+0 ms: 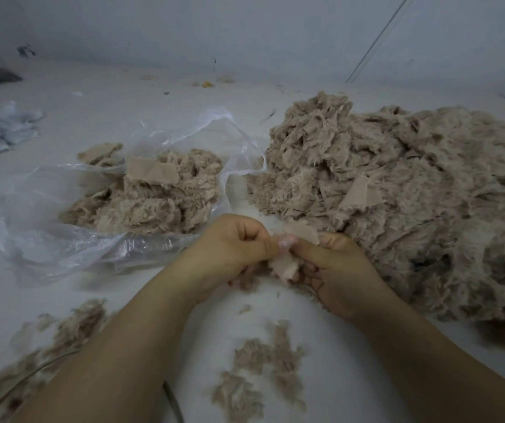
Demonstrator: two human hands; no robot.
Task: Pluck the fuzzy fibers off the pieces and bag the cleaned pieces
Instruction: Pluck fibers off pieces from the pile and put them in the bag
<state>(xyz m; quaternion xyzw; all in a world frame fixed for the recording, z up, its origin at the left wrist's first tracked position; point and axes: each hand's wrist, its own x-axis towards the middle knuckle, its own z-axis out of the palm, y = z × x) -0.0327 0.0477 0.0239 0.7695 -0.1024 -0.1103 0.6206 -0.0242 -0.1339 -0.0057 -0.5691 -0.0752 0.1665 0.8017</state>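
1. Head view, centre. Both hands meet over the pale surface. The left hand (239,245) has its fingers curled and pinches one edge of a small beige piece (288,265); the right hand (339,270) grips the opposite side, thumb laid along the top. The piece sits between the two hands, held just above the surface, probably so that one hand can steady it while the other pulls fibers away.

2. Head view, right. A large heap of fuzzy pieces (403,190) lies just beside the right hand. Its position suggests a supply of uncleaned stock, kept within easy reach.

3. Head view, left of centre. A clear plastic bag (71,239) lies open and flattened, its mouth turned toward the hands. A smaller mound of pieces (153,193) rests in or on it; whether all of them lie inside the film cannot be told. This is judged to be the destination for cleaned pieces.

4. Head view, foreground. Loose fiber tufts (263,364) lie scattered below the forearms, with a further drift (47,346) at lower left. They appear to be plucked waste, dropped where the work is done.

5. Head view, far left. Crumpled pale bags (1,129) lie well apart from the work.
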